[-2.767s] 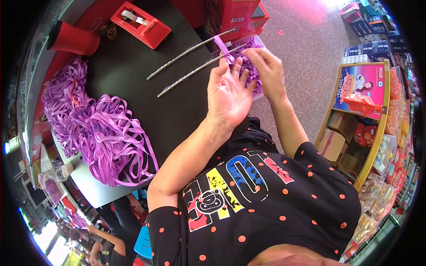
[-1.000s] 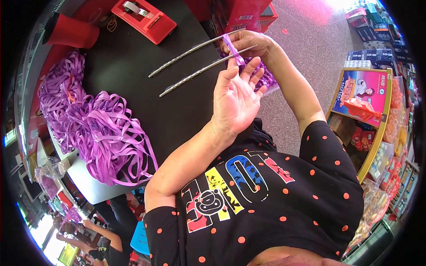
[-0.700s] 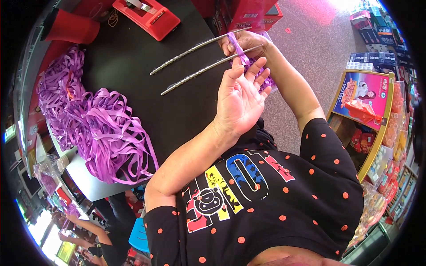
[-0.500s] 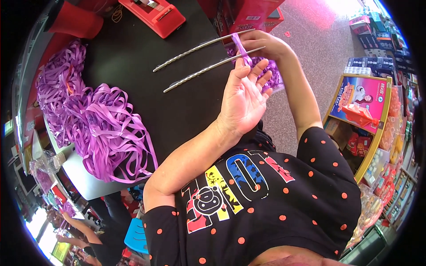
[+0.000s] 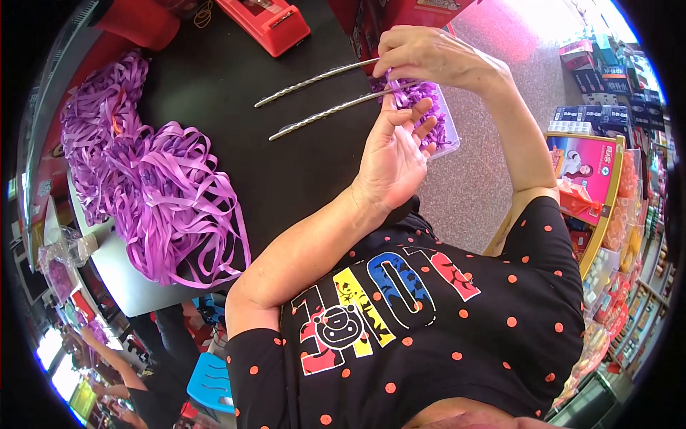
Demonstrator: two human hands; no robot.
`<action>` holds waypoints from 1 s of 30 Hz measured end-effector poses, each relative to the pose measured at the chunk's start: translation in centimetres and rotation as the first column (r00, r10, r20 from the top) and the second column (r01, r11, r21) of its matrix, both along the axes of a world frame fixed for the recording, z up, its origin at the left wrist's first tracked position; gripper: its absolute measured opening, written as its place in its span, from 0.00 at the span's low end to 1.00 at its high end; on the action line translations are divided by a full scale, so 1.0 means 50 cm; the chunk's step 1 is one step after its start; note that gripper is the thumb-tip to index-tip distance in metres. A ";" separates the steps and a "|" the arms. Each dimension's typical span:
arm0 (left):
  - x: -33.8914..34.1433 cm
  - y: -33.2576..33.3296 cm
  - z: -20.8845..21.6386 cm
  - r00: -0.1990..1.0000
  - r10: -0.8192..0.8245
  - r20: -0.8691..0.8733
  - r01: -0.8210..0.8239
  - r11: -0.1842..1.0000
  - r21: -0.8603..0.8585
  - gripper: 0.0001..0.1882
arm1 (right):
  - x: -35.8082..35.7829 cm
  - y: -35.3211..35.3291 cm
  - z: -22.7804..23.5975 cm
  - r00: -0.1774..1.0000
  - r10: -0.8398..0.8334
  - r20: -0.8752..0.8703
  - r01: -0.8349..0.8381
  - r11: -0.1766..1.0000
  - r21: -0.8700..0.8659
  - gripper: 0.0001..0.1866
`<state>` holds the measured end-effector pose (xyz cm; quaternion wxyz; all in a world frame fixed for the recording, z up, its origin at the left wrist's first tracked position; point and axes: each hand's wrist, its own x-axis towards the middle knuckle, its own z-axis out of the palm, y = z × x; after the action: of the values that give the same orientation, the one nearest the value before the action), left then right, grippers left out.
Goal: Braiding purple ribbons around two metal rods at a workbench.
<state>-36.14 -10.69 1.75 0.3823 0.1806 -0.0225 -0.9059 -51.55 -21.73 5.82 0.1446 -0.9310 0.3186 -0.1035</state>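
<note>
Two thin twisted metal rods (image 5: 321,112) run side by side above the dark table. A purple ribbon (image 5: 395,84) lies at their right ends, by my fingers. My right hand (image 5: 418,57) is closed there, fingertips pinched on the ribbon. Below it, my left hand (image 5: 395,154) is turned palm up, its fingers loosely bent and apart. Its upper fingertip meets the ribbon near the lower rod, and its palm holds nothing. Short purple ribbon pieces (image 5: 437,118) fill a clear plastic tub (image 5: 451,139), partly hidden behind my hands.
A big tangled heap of purple ribbon (image 5: 161,193) covers the table's left side. A red tape dispenser (image 5: 275,28) sits at the far edge, beside red boxes (image 5: 421,13). At lower left are a blue stool (image 5: 209,382) and another person's arm (image 5: 114,357). Shop shelves stand right.
My right hand has come round above the rod ends and now pinches the ribbon. The ribbon loop between the rods is drawn together lower down. My left hand has hardly moved.
</note>
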 end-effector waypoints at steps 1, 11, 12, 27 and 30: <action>0.002 0.000 0.000 1.000 0.006 0.001 -0.006 1.000 0.001 0.37 | 0.005 -0.005 0.013 0.998 0.028 -0.052 -0.026 0.999 0.034 0.09; 0.007 -0.002 0.001 1.000 -0.001 -0.004 0.001 1.000 0.003 0.37 | 0.002 -0.036 0.005 0.992 0.127 -0.003 -0.125 0.975 0.186 0.06; 0.008 -0.002 0.003 1.000 -0.007 -0.002 0.007 1.000 0.006 0.37 | -0.003 -0.034 0.002 0.991 0.130 -0.001 -0.128 0.974 0.186 0.06; 0.009 -0.002 0.008 1.000 -0.006 0.016 0.006 1.000 0.006 0.40 | 0.022 -0.059 0.014 0.971 0.210 -0.111 -0.178 0.952 0.248 0.07; 0.006 -0.003 0.002 1.000 -0.024 0.006 0.024 1.000 0.019 0.40 | 0.004 -0.056 -0.003 0.971 0.238 -0.009 -0.231 0.951 0.205 0.06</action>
<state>-35.83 -10.84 1.86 0.3697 0.1867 -0.0175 -0.9101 -51.38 -24.54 5.65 0.2445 -0.9443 0.2171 -0.0368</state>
